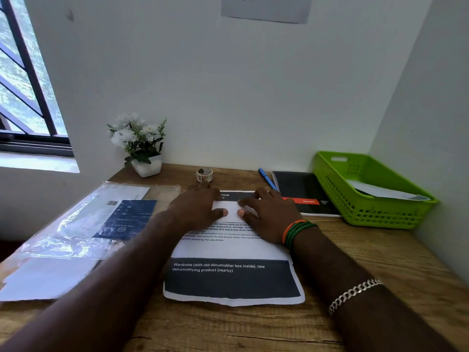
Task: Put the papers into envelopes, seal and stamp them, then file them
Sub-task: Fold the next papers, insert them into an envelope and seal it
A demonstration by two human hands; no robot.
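At far left I see the clear plastic pack of white envelopes (pixel 76 224), within reach for later. My left hand (pixel 200 208) and right hand (pixel 269 214) lie flat, fingers spread, gripping nothing, pressing the printed white paper sheet (pixel 231 252) at the wooden desk's (pixel 380 252) middle, probably to crease a fold. The green plastic basket (pixel 375 212) waits far right for filing.

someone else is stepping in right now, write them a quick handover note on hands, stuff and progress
Left hand and right hand: both flat on the printed paper at the desk's middle, fingers fairly straight, no grip on anything.
Pack of envelopes lies to the left, tape roll at the back, green basket on the right with one white envelope inside.
Left: this paper is not yet in an envelope, sealed, stamped or filed.
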